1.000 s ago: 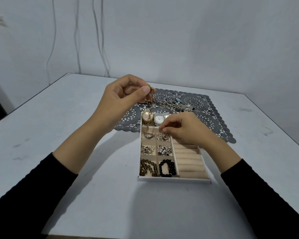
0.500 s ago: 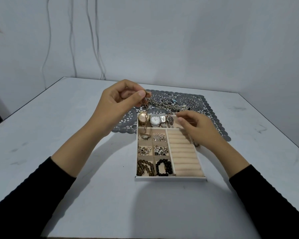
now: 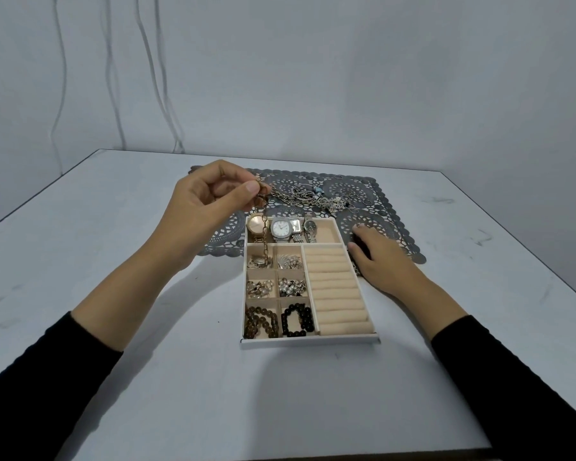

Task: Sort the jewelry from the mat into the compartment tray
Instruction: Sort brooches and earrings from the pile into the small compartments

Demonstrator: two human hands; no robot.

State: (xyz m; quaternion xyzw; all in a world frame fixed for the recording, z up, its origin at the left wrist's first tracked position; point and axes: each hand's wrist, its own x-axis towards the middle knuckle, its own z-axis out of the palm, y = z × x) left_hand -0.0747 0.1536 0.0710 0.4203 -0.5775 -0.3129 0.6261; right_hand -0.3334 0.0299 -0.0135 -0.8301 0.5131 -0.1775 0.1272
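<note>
White table (image 3: pixel 147 377); pale wall (image 3: pixel 346 78); hanging cables (image 3: pixel 110 78).

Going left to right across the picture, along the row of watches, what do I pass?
Left hand (pinching a chain) → gold watch → silver watch → small dark watch → right hand

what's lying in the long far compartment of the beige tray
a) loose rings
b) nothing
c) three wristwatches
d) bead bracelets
c: three wristwatches lie side by side in the long far compartment of the beige compartment tray, one with a gold face and two silver.
</note>
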